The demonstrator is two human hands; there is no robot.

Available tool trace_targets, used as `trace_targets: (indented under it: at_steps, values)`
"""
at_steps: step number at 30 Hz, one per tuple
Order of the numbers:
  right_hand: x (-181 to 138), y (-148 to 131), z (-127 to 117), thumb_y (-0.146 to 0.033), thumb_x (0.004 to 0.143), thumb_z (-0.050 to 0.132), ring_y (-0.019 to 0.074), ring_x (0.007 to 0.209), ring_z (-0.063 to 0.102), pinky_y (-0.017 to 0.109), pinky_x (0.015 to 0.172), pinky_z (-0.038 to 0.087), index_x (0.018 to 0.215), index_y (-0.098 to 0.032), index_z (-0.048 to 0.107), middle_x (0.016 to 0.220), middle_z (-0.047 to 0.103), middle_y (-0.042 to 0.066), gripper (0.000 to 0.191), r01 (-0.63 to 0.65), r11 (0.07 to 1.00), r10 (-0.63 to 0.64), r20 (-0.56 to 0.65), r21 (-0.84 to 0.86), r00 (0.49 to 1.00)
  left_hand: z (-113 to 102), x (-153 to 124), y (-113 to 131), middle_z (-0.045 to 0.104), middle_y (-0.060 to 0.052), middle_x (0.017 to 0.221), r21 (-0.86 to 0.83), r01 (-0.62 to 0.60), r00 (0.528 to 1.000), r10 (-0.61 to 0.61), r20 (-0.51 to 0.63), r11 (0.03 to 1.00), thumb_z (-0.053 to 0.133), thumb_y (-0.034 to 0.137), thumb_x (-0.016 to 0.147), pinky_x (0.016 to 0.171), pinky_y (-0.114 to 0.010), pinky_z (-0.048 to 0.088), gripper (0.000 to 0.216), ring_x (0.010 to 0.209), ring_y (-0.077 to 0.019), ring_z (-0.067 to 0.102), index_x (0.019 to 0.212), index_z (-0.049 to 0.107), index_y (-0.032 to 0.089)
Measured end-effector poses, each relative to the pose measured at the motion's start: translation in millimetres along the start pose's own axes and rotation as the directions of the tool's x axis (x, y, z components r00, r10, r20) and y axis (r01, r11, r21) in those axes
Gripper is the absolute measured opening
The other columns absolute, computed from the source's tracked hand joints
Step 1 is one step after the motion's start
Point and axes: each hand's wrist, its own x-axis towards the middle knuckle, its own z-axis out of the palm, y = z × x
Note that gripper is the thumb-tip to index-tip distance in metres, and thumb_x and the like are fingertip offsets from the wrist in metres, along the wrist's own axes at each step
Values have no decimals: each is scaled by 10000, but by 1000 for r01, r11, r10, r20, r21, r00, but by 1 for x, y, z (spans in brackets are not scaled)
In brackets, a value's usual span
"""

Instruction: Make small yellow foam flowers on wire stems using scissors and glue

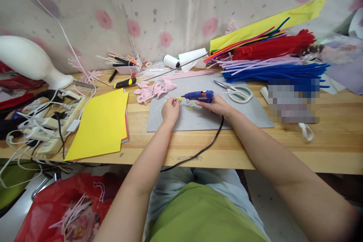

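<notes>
1. The blue glue gun (200, 96) is low over the grey cutting mat (244, 115), near the middle of the wooden worktop (283, 147). The right hand (214, 104) has its grip closed around the rear part of the gun, from the near side.
2. The left hand (170, 111) rests on the mat just beside the nozzle. Its grip looks pinched shut on a small yellow piece (179, 99), which almost touches the nozzle tip. The piece is tiny, so I cannot tell exactly how the fingers hold it.
3. I judge the gun to be light and stiff, with a hard plastic body that is not slippery. The tip is probably hot, so the safe place to hold it is the handle, well away from the nozzle. The black cord (210, 143) runs from the gun over the near edge of the worktop and may pull a little on the hand.
4. The yellow piece seems very light and soft, and easy to crush or to lose. It is best held at its edge with the fingertips only.
5. The long axis of the gun is almost level and runs left to right across the mat. The nozzle points to the person's left, toward the left hand. The rear end points right, toward the scissors (236, 91) just beyond the right hand.
6. Pink pieces (153, 90) lie at the far left corner of the mat, and a yellow paper sheet (102, 121) lies well apart on the left.
</notes>
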Motion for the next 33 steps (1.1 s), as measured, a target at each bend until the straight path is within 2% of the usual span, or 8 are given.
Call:
trace_targets:
  at_steps: [6, 13, 25, 33]
  values:
    - [0, 0, 0, -594, 679, 609, 110, 484, 439, 265, 487, 362, 826, -194, 646, 555, 508, -12, 428, 4, 1000, -4, 7, 7, 1000, 2, 0, -1, 583, 1, 677, -13, -6, 1000, 6, -6, 1000, 490, 349, 812, 578, -240, 308, 200, 610, -124, 489, 791, 615, 194]
    - [0, 0, -1, -611, 666, 608, 103, 478, 434, 253, 472, 354, 763, -181, 629, 533, 498, -16, 441, 20, 1000, -20, 0, 4, 1000, 0, 0, -1, 562, 6, 659, -15, -4, 1000, 4, -4, 1000, 502, 342, 805, 589, -240, 321, 190, 604, -122, 485, 801, 623, 195]
    - [-1, -1, -2, -599, 661, 620, 104, 480, 441, 257, 480, 356, 813, -176, 638, 551, 510, -17, 450, -10, 1000, 10, 13, 25, 1000, 1, 0, -2, 512, 21, 628, -37, 12, 1000, -12, -11, 999, 527, 343, 783, 576, -235, 309, 177, 582, -112, 456, 800, 623, 195]
    - [-1, 1, -2, -606, 660, 619, 96, 463, 428, 248, 449, 345, 778, -179, 626, 551, 512, -17, 443, -10, 999, 9, 26, 32, 1000, 0, -1, 0, 499, 27, 612, -37, 20, 1000, -21, -23, 999, 545, 338, 770, 572, -237, 301, 155, 575, -112, 449, 775, 612, 198]
